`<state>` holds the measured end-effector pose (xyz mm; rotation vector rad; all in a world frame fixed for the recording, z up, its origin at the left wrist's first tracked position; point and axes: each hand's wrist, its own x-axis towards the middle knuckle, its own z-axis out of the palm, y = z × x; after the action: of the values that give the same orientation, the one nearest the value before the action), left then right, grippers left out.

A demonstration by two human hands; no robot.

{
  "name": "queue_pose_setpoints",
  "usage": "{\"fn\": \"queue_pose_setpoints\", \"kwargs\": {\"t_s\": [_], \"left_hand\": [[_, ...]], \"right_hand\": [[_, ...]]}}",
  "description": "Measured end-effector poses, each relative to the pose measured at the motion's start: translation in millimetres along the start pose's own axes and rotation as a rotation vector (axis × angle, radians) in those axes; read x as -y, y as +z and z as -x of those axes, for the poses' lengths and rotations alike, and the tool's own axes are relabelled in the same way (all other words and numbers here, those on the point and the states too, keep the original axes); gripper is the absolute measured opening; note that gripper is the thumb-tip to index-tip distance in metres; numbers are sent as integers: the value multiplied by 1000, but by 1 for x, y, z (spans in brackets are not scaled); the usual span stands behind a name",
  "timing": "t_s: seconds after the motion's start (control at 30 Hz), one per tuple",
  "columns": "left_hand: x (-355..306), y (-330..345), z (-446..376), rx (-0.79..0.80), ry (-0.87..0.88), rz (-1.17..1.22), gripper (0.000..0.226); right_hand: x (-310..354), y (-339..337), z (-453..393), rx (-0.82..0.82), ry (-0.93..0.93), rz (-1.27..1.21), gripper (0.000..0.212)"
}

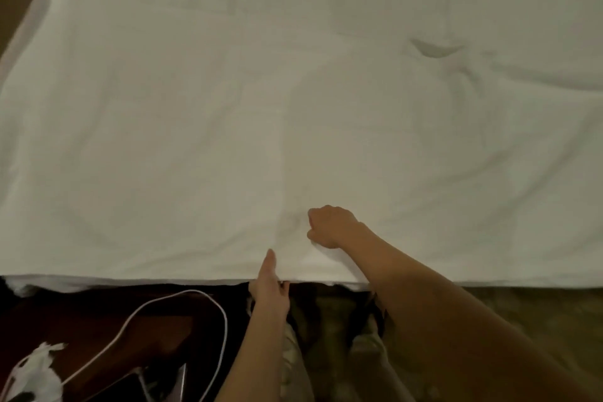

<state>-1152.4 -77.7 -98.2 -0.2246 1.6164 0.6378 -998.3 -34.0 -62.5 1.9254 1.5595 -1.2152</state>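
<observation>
Obs.: one white sheet (195,124) covers the upper three quarters of the frame. Its near hem (130,279) runs left to right across the lower third, so the long visible axis is horizontal and the cloth lies up-frame from both hands.

Left hand (269,287): at the hem, lower centre, one finger extended flat onto the sheet. I cannot tell whether the other fingers grip the edge.

Right hand (329,227): further up-frame, fully on the sheet, fingers curled, knuckles up. Faint wrinkles run toward it, so it probably pinches cloth.

The hands are close together, and the right is the nearer one to the sheet's middle. A dark crease (434,47) sits upper right, well apart from both.

Count: sheet 1, hands 2, white cable (225,323) 1 in the lower left, and 2 shoes (365,346), dim, below the hem.
</observation>
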Motion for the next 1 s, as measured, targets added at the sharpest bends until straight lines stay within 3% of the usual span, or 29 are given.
{"fn": "queue_pose_setpoints", "kwargs": {"t_s": [0.2, 0.3, 0.5, 0.6, 0.67, 0.77, 0.83, 1.0], "left_hand": [[101, 50, 27, 34, -2, -69, 44], [147, 69, 42, 30, -24, -146, 39], [161, 64, 45, -32, 37, -224, 19], [168, 66, 49, -53, 24, -151, 16], [180, 74, 55, -36, -5, -112, 15], [210, 89, 69, 94, -54, -138, 35], [230, 101, 80, 164, -75, -174, 37], [256, 103, 74, 116, -37, -220, 35]], "right_hand": [[-119, 55, 46, 38, 148, -191, 26], [-166, 80, 65, 40, 264, -405, 28], [-206, 95, 106, 132, 512, -988, 57], [-212, 115, 114, 149, 654, -1569, 58], [-207, 137, 112, -11, 713, -1944, 50], [-195, 154, 108, -159, 723, -2227, 41], [-194, 149, 103, -248, 686, -2414, 39], [-232, 129, 98, -577, 714, -2644, 32]]}}
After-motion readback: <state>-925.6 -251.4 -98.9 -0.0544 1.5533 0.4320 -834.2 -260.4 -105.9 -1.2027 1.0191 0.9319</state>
